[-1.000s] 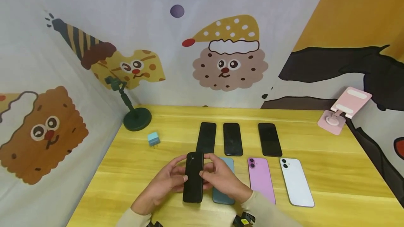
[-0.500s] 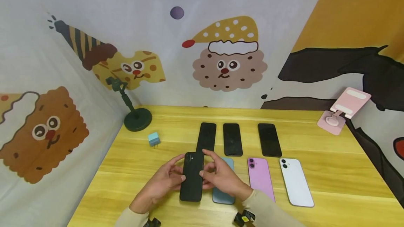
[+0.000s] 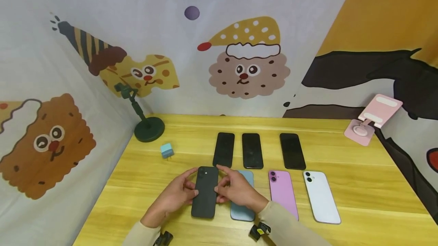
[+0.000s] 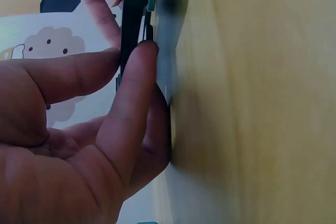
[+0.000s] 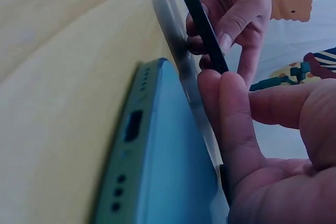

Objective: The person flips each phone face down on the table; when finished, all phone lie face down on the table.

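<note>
Cartoon cookie faces cover the walls around a yellow wooden table (image 3: 359,185). At the far left stands a dark green stand (image 3: 148,128) with a round foot, and near it lies a small blue plug (image 3: 166,150).

Next comes the left hand (image 3: 174,196). Its thumb and fingers pinch the left edge of a black phone (image 3: 205,192). The right hand (image 3: 236,191) pinches the other long edge, so both hands are grasping the same phone. It sits near the front middle of the table, back side up, with its little camera at the far end. The wrist views show it held a bit above the wood.

The black phone looks flat, stiff and smooth, so it could slip, and I think it would crack if dropped. It seems light enough for fingertips. The long side edges look like the best place to hold it.

Just beside it, partly under the right hand, lies a blue phone (image 3: 244,210). Then come a pink phone (image 3: 283,192) and a white phone (image 3: 321,197). Behind them is a row of three dark phones (image 3: 252,151). A pink holder (image 3: 374,118) stands at the far right.

Most of the blue phone is hidden by the right hand. The wrist views are blurry and very close, so the black phone's screen side cannot be seen.
</note>
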A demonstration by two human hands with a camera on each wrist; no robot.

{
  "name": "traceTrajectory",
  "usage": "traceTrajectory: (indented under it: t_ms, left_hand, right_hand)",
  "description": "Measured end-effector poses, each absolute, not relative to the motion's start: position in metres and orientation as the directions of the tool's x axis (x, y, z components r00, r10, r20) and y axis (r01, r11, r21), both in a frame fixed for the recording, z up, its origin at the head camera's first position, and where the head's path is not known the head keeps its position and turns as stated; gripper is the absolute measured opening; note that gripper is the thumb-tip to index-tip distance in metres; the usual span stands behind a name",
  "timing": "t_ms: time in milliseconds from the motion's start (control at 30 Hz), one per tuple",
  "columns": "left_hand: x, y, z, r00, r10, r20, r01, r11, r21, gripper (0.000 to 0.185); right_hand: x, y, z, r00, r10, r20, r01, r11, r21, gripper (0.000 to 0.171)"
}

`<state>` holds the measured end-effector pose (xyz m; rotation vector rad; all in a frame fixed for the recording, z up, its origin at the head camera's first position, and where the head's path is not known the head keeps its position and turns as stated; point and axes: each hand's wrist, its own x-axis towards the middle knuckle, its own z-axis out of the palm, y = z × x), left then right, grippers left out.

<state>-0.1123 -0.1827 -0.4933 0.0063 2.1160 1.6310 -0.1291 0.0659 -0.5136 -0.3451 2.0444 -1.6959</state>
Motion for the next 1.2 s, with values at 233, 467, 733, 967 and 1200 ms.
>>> traceTrajectory:
  t_ms: [233,467,733,967,1200]
  left_hand:
    - [-0.113,-0.1776,-0.4902,-0.915,0.247,-0.32,-0.213,0.377,0.901,0.076]
    - [-0.1174,-0.1744,-0.4904,-0.92,0.219,-0.325,-0.183,0.493,0.851,0.071]
    - [-0.1186,-0.1738,-0.4913,-0.932,0.186,-0.311,-0.163,0.551,0.819,0.052]
    - [-0.1167,-0.1756,-0.4892,-0.928,0.161,-0.337,-0.201,0.544,0.815,0.051]
    - [-0.1157,-0.1754,-0.4887,-0.924,0.159,-0.348,-0.207,0.556,0.805,0.051]
  right_hand:
    - [-0.1341,0.0649,-0.5139,-0.875,-0.448,-0.182,0.058,0.275,-0.96,0.081]
    - [-0.1376,0.0654,-0.5109,-0.884,-0.427,-0.19,0.044,0.327,-0.944,0.078]
    - [-0.1395,0.0671,-0.5053,-0.883,-0.421,-0.206,0.039,0.372,-0.927,0.069]
    - [-0.1384,0.0683,-0.5058,-0.879,-0.427,-0.211,0.039,0.377,-0.925,0.067]
    - [-0.1367,0.0726,-0.5079,-0.876,-0.438,-0.202,0.033,0.364,-0.931,0.065]
